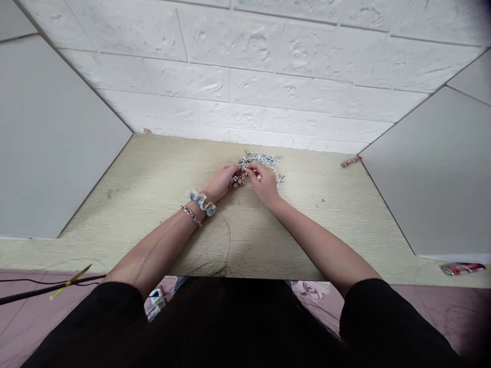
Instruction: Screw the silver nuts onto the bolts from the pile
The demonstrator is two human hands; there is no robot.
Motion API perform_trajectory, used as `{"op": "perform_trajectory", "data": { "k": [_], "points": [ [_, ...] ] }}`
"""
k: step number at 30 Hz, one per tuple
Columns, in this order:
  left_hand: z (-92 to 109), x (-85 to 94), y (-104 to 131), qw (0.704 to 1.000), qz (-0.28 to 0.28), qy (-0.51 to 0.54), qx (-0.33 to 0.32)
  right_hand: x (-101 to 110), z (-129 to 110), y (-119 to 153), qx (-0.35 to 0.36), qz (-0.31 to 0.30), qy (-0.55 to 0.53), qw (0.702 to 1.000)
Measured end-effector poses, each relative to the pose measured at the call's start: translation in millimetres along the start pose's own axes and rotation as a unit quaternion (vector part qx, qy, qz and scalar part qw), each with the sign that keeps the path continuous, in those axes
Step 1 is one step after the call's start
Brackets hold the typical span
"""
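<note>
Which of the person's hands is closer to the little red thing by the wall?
The right hand. It is in the middle of the table by the pile of metal parts, with the red thing further off to its right. The left hand is further still.

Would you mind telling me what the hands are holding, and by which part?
Both the left hand and right hand pinch small metal pieces with their fingertips; which part cannot be told.

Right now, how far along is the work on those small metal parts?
No finished set shows apart from the pile. In hand: left hand and right hand meet over small metal parts, apparently pinching some; too small to tell how. Left: the pile of metal pieces on the wooden table, plus a stray piece.
</note>
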State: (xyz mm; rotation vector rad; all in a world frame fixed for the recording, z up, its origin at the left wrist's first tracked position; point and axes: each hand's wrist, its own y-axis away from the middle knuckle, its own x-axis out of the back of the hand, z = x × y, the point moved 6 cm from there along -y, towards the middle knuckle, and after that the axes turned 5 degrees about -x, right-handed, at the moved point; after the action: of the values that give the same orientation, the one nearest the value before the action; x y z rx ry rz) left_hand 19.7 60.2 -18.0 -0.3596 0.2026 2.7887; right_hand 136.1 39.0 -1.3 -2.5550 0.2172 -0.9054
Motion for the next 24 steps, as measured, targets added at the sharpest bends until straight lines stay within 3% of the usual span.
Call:
{"op": "perform_trajectory", "data": {
  "k": [15, 24],
  "points": [
    [-0.8, -1.4, -1.7, 0.998, -0.039, -0.017, -0.037, -3.8, 3.9, 0.2, 0.022, 0.013, -0.112, 0.993],
    [-0.4, 0.1, -1.8, 0.999, -0.015, -0.003, -0.037, 0.8, -0.6, 1.9, 0.04, 0.049, -0.08, 0.995]
  ]
}}
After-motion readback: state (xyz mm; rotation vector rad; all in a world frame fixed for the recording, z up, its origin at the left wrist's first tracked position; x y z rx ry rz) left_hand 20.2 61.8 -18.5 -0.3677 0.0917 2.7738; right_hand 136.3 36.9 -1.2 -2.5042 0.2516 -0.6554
